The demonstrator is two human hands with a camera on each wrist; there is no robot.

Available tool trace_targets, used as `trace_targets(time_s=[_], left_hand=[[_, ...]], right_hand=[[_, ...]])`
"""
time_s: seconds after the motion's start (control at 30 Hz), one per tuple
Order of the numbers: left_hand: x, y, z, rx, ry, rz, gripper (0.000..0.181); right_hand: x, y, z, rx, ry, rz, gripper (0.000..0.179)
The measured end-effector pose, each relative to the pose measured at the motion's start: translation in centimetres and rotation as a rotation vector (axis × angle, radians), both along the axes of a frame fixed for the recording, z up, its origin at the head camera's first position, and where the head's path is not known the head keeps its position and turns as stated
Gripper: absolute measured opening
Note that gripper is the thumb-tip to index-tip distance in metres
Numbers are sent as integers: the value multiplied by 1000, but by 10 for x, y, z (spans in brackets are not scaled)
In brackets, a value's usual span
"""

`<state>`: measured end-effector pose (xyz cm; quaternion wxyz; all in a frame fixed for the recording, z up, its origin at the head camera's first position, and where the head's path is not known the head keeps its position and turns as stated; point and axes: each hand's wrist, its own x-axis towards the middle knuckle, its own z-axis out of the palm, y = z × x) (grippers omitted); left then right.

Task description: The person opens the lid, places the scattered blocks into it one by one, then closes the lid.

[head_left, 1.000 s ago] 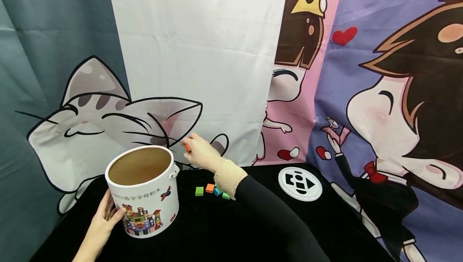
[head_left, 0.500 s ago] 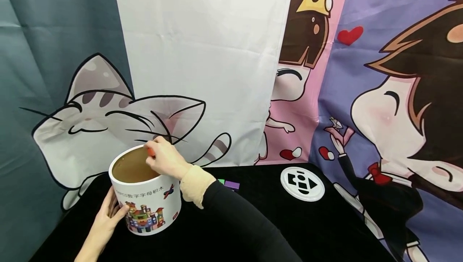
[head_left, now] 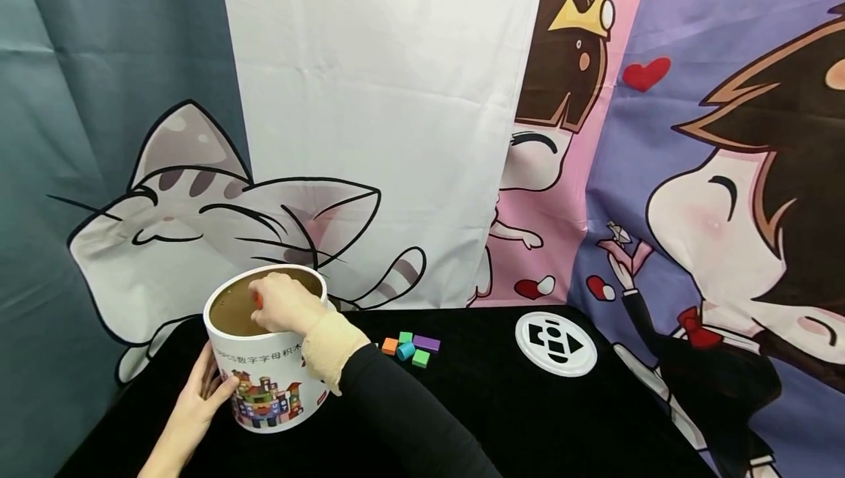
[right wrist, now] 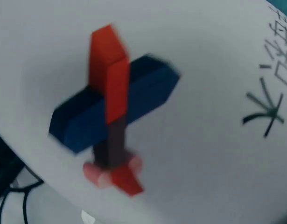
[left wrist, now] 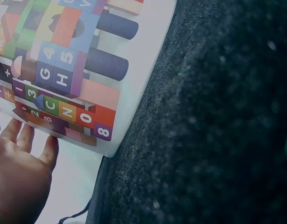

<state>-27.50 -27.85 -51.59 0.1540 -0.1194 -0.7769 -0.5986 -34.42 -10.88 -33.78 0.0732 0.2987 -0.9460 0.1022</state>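
A white bucket (head_left: 227, 350) with printed toy blocks on its side stands at the left of the black cloth. My left hand (head_left: 191, 405) rests against its lower left side, thumb on the front and fingers round the side. In the left wrist view the fingertips touch the bucket wall near the block picture. My right hand (head_left: 284, 302) reaches into the bucket's opening and pinches a small orange-red block (head_left: 257, 300), mostly hidden by the fingers. The right wrist view is filled by the bucket's wall with a printed red and blue airplane (right wrist: 117, 98).
Right of the bucket lie an orange block (head_left: 389, 346), a blue cylinder (head_left: 405, 351), a purple block (head_left: 426, 344) and two green blocks (head_left: 420, 358). Further right is a round white lid (head_left: 528, 342) with cut-out shapes. Printed curtains (head_left: 383, 97) hang behind the black cloth (head_left: 488, 405).
My right hand has moved left from beside the bucket, over its rim and into the opening, carrying the orange-red block. My left hand stays on the bucket. The head view has shifted slightly.
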Motion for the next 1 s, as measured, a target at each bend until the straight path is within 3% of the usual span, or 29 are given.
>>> trace_targets(time_s=[0.23,0.4,0.83,1.0], left_hand=[[-3,0,2,17,12,-20,82],[-2,1,-2,20,28,-15,82],[0,-1,0,15,16,-18,81],[2,-1,1,-5,7,-15,81]], right_hand=[[-3,-4,0,25,-135,-69,18],[-2,-4,-2,45,-149,-77,17],[2,0,-1,4,-54,-87,20],[3,6,-4,-69,96,-6,17]])
